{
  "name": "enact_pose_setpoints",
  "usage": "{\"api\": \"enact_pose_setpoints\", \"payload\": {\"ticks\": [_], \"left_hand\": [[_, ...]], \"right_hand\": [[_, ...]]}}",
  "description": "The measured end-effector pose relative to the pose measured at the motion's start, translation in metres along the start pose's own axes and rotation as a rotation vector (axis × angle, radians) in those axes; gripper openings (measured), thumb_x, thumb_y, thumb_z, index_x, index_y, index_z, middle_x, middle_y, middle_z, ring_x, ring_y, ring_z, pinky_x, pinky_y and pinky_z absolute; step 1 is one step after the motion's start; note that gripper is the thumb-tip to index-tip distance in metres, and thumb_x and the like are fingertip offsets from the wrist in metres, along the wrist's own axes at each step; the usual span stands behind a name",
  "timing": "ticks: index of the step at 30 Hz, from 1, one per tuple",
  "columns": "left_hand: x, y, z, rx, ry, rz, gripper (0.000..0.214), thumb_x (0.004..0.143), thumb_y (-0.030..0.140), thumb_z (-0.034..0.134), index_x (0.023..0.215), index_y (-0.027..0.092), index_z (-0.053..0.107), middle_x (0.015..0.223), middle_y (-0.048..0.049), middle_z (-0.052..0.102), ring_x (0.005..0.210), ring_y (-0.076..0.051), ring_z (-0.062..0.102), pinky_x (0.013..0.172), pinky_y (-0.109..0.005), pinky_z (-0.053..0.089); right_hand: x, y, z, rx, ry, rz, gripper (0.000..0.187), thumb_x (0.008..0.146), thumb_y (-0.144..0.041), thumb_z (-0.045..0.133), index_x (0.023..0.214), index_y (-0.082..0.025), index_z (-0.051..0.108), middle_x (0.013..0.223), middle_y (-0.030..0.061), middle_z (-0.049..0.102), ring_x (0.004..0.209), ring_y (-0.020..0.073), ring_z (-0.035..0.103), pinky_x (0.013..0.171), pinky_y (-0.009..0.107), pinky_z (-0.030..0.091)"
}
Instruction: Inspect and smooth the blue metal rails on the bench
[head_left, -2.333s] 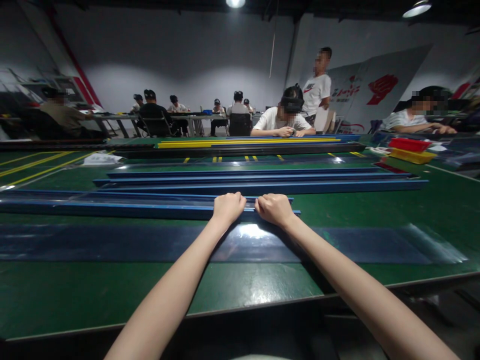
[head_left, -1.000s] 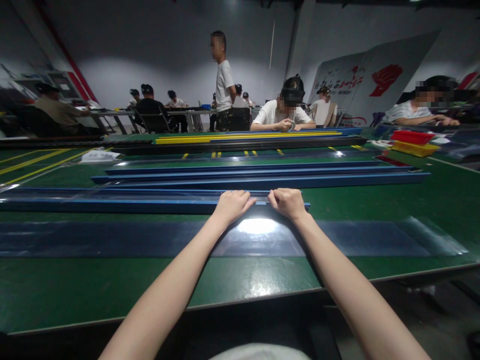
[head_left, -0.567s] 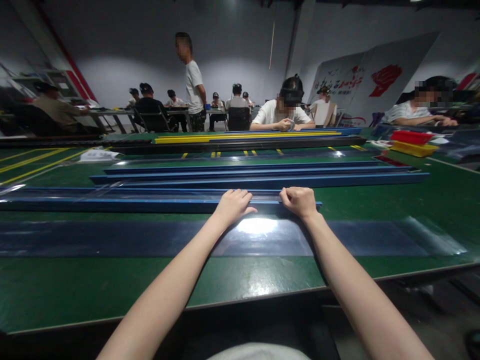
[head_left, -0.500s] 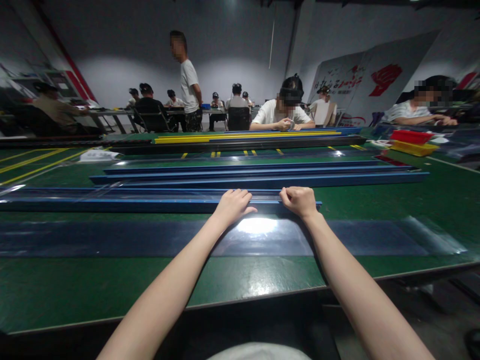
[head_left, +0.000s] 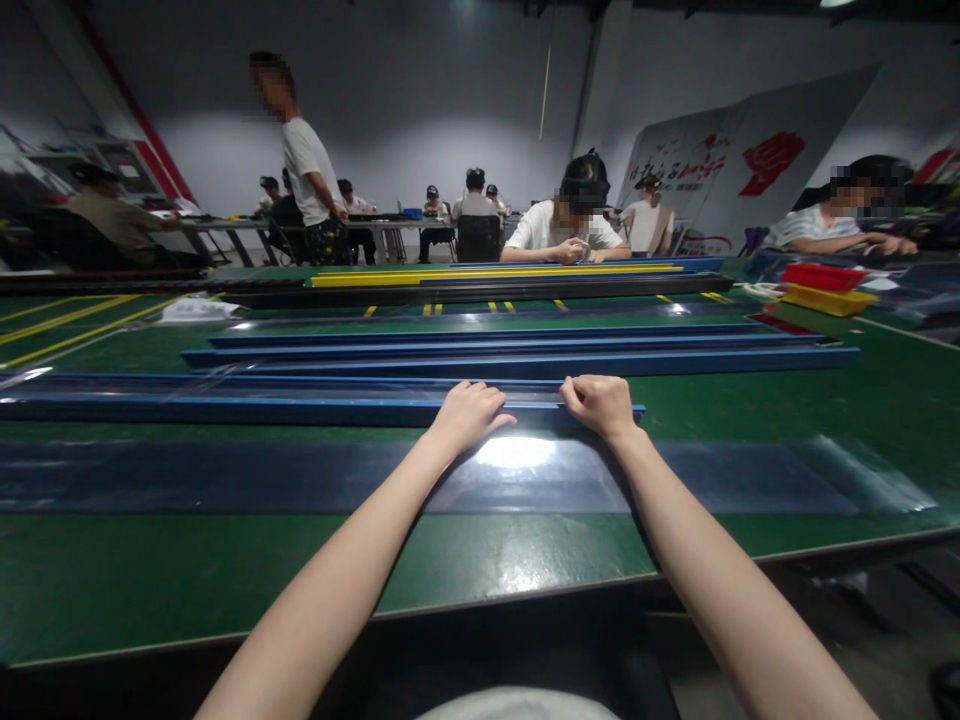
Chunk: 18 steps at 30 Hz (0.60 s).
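Observation:
A long blue plastic channel lies crosswise in front of me, with clear plastic film along its trough. My left hand rests over the channel, fingers curled across it and thumb stuck out on the near side. Close to the channel's right end, my right hand is closed in a fist on it; what its fingers grip is hidden. Nearer to me, a wide clear plastic strip lies flat on the green table, under my forearms.
Behind are more blue channels, a black profile and yellow strips. Red and yellow bins stand at the right. A co-worker sits across the table; another person stands farther back.
My hands hold nearly the same place on the channel. In the background, the standing person has moved to the left.

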<state>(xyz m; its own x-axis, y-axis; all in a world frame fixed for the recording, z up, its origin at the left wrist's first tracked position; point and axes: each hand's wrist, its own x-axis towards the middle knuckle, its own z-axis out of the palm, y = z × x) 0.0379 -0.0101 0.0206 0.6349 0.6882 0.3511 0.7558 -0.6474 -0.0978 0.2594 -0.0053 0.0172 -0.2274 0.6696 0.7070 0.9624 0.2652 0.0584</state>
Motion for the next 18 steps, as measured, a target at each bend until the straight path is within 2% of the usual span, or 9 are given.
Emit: {"api": "enact_pose_setpoints", "payload": {"ticks": [18], "left_hand": [[0.0000,0.0020,-0.0037,0.005,-0.045,-0.043,0.035,0.086,0.048,0.045,0.086,0.017,0.061,0.087,-0.0061,0.066,0.083,-0.019,0.060,0.069,-0.026,0.040]], "right_hand": [[0.0002,-0.0013,0.0007,0.006,-0.028,0.028,0.045,0.080,-0.029,0.038,0.042,-0.016,0.058,0.048,0.0051,0.060,0.042,0.0098,0.046,0.048,0.024,0.021]]}}
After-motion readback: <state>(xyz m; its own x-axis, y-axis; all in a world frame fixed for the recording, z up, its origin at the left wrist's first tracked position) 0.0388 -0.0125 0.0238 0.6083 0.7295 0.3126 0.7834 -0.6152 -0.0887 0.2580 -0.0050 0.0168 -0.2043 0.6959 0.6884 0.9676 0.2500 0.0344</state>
